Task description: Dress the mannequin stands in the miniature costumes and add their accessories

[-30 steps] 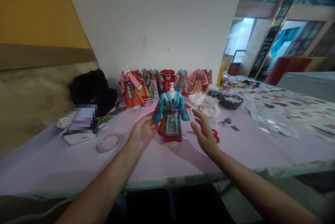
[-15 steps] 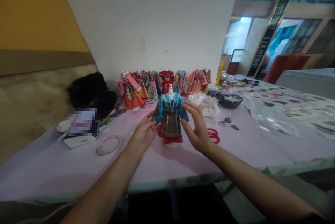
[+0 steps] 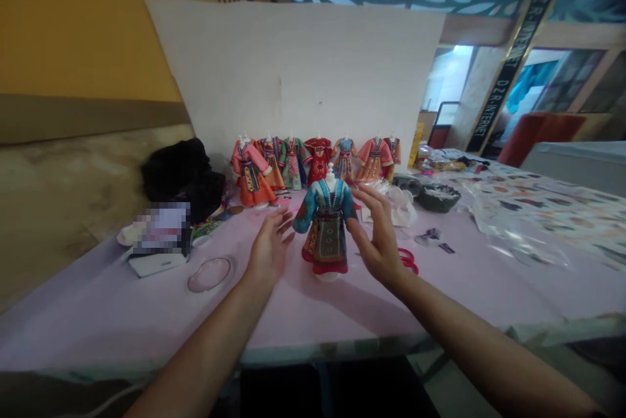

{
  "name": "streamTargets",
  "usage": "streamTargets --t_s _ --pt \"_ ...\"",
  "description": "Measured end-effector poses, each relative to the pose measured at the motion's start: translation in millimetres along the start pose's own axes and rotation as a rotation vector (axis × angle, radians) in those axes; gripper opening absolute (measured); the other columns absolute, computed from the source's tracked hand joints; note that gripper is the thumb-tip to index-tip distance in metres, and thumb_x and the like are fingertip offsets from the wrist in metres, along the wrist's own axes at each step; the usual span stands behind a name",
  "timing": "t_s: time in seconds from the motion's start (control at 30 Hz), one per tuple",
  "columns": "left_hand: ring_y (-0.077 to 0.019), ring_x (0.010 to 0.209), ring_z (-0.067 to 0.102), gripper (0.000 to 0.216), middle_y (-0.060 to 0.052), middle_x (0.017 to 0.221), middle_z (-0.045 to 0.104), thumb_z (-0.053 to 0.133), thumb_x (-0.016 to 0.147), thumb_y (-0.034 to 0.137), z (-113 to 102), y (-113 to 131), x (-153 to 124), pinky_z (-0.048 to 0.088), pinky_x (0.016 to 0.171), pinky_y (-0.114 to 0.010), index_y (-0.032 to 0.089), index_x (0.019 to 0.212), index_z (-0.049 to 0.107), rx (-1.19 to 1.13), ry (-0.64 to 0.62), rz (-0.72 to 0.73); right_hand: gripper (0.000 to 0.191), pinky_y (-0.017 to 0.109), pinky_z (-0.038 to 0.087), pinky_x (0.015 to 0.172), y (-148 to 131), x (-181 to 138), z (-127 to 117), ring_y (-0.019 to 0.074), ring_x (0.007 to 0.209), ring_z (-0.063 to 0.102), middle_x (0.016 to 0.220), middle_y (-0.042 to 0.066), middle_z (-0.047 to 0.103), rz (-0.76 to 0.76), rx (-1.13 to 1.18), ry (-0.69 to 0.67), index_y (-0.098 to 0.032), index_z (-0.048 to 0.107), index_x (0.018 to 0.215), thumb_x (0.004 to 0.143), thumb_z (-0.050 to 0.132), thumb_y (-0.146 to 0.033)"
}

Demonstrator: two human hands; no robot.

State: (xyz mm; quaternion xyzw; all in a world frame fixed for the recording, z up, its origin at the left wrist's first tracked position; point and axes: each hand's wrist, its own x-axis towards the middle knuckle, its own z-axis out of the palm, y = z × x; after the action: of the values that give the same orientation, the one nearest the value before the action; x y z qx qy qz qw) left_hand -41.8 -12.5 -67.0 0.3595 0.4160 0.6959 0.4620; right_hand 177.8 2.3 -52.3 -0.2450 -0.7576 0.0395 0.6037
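Observation:
A miniature mannequin in a blue-sleeved dress (image 3: 328, 229) with a dark patterned apron and red hem stands upright on a white base on the table. On its left is my left hand (image 3: 268, 245), fingers apart, with a small gap between it and the sleeve. At the other side my right hand (image 3: 379, 235) is open, thumb and fingers spread around the right sleeve; whether they touch the cloth I cannot tell. Red-handled scissors (image 3: 408, 261) lie partly hidden behind my right hand.
Several dressed miniature mannequins, among them one in a pink and orange dress (image 3: 250, 173), line the white backboard (image 3: 303, 66). A dark bowl (image 3: 439, 197) and plastic-covered sheets (image 3: 518, 209) lie to the right. Leftward are a clear ring (image 3: 209, 274), a phone-like device (image 3: 159, 261) and a black bag (image 3: 178, 173).
My left hand has come away from the left sleeve, leaving a gap. My right hand stays near the right sleeve. The whole view has shifted slightly.

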Motion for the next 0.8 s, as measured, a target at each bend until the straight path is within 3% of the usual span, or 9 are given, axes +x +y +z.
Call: streamTargets --t_s 0.1,0.17,0.33,0.57,0.8 --pt "-0.0233 0.127 0.057 0.028 -0.006 0.131 0.065 0.061 0.09 0.045 7.7 6.5 2.7 0.045 0.103 -0.038 0.028 0.111 0.066 0.25 -0.032 0.323 0.043 0.056 0.043 0.116 9.0 7.0 1.3 0.0286 0.141 0.046 0.147 0.01 0.052 0.04 0.053 0.013 -0.03 0.049 0.144 0.101 0.051 -0.027" --pt "-0.0242 0.13 0.056 0.031 -0.007 0.132 0.065 0.065 0.09 0.045 13.8 10.2 4.7 0.043 0.108 -0.039 0.028 0.115 0.067 0.354 -0.091 0.438 0.042 0.056 0.044 0.114 15.7 11.4 5.1 0.0281 0.139 0.049 0.148 0.01 0.053 0.08 0.112 0.008 -0.03 0.048 0.144 0.102 0.051 -0.031" --pt "-0.0256 0.127 0.059 0.033 -0.01 0.133 0.067 0.066 0.091 0.04 21.2 11.8 9.8 0.046 0.104 -0.039 0.027 0.121 0.067 0.418 -0.216 0.44 0.042 0.054 0.044 0.115 25.2 17.2 16.7 0.0266 0.14 0.05 0.149 0.01 0.053 0.142 0.219 -0.024 -0.03 0.048 0.144 0.103 0.05 -0.034" --pt "-0.0267 0.129 0.058 0.038 -0.009 0.136 0.065 0.066 0.09 0.039 23.3 2.9 21.6 0.04 0.11 -0.046 0.026 0.126 0.062 0.467 -0.246 0.471 0.044 0.054 0.044 0.115 26.2 17.6 23.4 0.0278 0.135 0.053 0.147 0.011 0.054 0.147 0.304 -0.048 -0.03 0.048 0.145 0.102 0.052 -0.036" --pt "-0.0247 0.123 0.062 0.039 -0.01 0.131 0.066 0.067 0.088 0.039 30.9 2.5 25.2 0.045 0.107 -0.042 0.022 0.123 0.061 0.465 -0.272 0.491 0.043 0.055 0.044 0.115 26.2 18.4 21.5 0.0284 0.133 0.054 0.144 0.01 0.055 0.152 0.338 -0.041 -0.032 0.05 0.144 0.102 0.053 -0.034"
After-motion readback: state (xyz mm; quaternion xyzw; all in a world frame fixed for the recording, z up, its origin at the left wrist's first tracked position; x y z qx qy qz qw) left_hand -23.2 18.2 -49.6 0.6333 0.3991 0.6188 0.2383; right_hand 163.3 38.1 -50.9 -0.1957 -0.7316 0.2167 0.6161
